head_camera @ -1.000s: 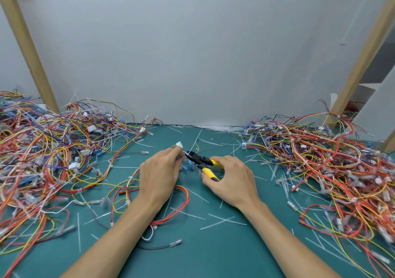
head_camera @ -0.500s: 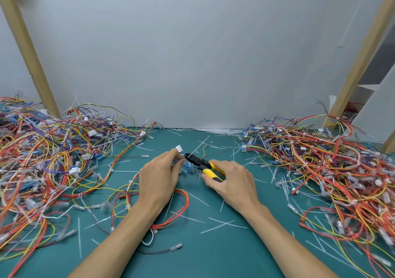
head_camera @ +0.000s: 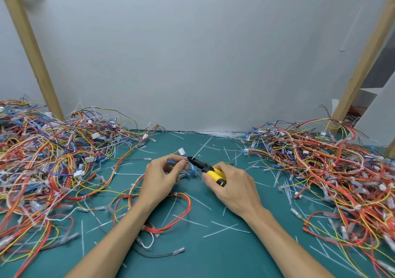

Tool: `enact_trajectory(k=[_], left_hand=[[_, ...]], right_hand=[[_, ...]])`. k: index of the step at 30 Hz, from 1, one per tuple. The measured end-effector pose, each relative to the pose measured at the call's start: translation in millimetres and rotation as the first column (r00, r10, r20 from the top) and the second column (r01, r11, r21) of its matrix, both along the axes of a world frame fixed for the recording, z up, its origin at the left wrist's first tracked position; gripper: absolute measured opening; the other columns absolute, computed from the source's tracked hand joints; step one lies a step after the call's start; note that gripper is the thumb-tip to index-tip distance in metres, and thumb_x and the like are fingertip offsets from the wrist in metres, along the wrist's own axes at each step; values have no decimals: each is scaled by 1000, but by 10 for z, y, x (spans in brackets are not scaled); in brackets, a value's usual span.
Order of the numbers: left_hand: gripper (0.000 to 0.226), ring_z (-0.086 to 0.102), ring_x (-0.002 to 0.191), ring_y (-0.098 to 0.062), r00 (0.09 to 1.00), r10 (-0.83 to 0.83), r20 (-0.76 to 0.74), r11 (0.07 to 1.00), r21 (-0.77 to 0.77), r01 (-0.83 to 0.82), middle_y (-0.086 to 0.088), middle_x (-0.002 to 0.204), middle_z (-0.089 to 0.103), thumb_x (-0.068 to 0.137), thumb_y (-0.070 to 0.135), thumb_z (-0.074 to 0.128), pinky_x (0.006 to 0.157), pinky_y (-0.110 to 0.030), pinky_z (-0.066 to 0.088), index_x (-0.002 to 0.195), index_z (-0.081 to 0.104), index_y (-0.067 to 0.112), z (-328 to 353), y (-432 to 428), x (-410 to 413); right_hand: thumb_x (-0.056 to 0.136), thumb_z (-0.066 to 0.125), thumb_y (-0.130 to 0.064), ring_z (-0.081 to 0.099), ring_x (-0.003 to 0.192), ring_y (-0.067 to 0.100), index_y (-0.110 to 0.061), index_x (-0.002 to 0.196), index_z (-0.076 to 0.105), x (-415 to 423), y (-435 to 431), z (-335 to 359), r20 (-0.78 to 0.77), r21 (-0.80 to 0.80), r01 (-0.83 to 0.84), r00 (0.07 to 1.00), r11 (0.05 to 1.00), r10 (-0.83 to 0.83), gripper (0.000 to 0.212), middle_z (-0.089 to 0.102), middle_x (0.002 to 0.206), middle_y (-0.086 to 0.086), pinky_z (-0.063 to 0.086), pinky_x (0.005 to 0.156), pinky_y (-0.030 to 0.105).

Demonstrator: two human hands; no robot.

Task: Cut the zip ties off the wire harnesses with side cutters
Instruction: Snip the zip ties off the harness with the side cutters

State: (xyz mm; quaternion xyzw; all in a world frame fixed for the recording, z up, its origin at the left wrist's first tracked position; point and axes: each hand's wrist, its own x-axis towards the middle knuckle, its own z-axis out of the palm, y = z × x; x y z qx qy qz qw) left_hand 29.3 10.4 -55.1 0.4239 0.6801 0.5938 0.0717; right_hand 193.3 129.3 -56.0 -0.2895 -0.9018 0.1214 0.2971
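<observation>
The right hand [head_camera: 233, 183] grips yellow-handled, black-nosed side cutters [head_camera: 208, 168], their tip right at the left hand [head_camera: 162, 177], whose fingers pinch a thin red-and-yellow wire harness [head_camera: 183, 209] – white plug at its end. Around them, a green mat [head_camera: 213, 256] is strewn with cut white zip ties [head_camera: 226, 227], with tangled wire heaps [head_camera: 53, 160] on both sides.

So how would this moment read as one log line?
left hand: pinches harness | right hand: grips cutters | tip: at harness, beside left fingers | mat: cut ties strewn
</observation>
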Motion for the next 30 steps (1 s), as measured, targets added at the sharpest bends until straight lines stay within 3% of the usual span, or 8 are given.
enact_trajectory(k=[9,17,26,30], left_hand=[[12,55,46,-6,998,-14,-58,999,-33,12,13,72,73,92,21,66,53,-17,45,84,71,28,-44,10,-38],[12,56,46,-6,998,-12,-57,999,-35,10,14,74,73,92,25,65,54,-19,48,83,71,30,-52,14,-47],[12,55,46,-5,1000,-22,-16,999,-39,21,12,73,73,92,25,65,54,-15,45,83,72,28,-48,14,-43],[12,54,45,-5,999,-32,-1,999,-36,32,11,73,74,92,24,65,53,-16,45,83,72,28,-42,12,-38]], right_hand=[[81,37,-73,57,86,11,-35,102,60,-16,-6,-22,1,61,-30,1000,998,30,49,62,89,-14,37,64,27],[83,40,-71,58,77,17,-31,92,55,-31,-1,-20,27,47,-17,1000,999,16,44,63,80,-9,40,60,31],[84,39,-72,56,79,11,-35,95,55,-10,-39,-1,33,63,-10,999,998,8,42,56,78,-15,33,61,28],[85,44,-69,58,79,16,-32,93,55,-15,-29,9,56,46,-2,998,999,-1,39,62,81,-10,38,61,31]])
